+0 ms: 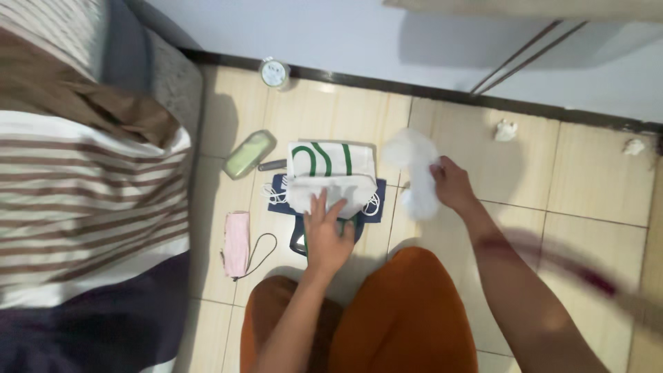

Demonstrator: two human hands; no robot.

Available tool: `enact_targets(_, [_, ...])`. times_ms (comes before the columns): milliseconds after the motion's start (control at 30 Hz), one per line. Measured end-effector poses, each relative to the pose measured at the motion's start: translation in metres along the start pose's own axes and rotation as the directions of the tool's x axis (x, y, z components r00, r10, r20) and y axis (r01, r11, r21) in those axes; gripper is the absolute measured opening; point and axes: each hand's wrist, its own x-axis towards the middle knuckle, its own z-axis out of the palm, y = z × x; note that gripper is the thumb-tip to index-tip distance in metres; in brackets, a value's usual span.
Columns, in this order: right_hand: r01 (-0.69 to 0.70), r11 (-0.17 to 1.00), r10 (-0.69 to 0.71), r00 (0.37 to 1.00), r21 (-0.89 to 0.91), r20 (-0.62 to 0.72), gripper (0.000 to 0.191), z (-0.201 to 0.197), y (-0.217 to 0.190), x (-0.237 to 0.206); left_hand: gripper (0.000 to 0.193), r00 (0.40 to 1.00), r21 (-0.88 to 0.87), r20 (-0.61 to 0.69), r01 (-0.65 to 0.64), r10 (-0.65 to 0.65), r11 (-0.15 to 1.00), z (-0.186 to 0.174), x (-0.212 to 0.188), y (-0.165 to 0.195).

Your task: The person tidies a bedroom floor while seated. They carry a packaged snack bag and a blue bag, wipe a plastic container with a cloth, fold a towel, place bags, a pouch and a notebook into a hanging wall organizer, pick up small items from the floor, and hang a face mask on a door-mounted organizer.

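My left hand (pixel 327 233) lies flat, fingers spread, on a white pouch (pixel 333 189) with drawstrings. The pouch sits on a white cloth bag with green stripes (pixel 330 158), over a dark blue item (pixel 277 195) on the tiled floor. A dark object (pixel 300 242) peeks out under my left palm. My right hand (pixel 449 184) is raised to the right of the pile and grips a thin white crumpled plastic bag (pixel 413 160), blurred by motion. My knees in orange trousers (pixel 387 318) fill the bottom middle.
A pale green case (pixel 248 153) and a dark pen-like object (pixel 272 165) lie left of the pile. A pink pouch with a black cord (pixel 237 243) lies lower left. A round tin (pixel 274 72) stands by the wall. Striped bedding (pixel 83 193) lies at left. Crumpled paper bits (pixel 505 130) lie at right.
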Motion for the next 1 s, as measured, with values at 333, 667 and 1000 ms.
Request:
enact_targets(333, [0.141,0.198,-0.548,0.836,0.97,-0.01,0.047,-0.007,0.03,-0.142,0.071,0.962,-0.866,0.27,0.257,-0.032,0.429,-0.041,-0.068,0.123])
enact_targets(667, [0.202,-0.348,-0.709,0.582,0.915,-0.398,0.028,-0.03,0.006,-0.219,0.045,0.999,-0.885,0.043,0.053,-0.031,0.462,-0.114,-0.144,0.073])
enact_targets(1000, [0.05,0.758,-0.462,0.744,0.65,0.482,0.075,-0.022,-0.012,-0.297,0.034,0.959,-0.98,-0.169,-0.139,-0.227,0.143,-0.178,-0.163,0.061])
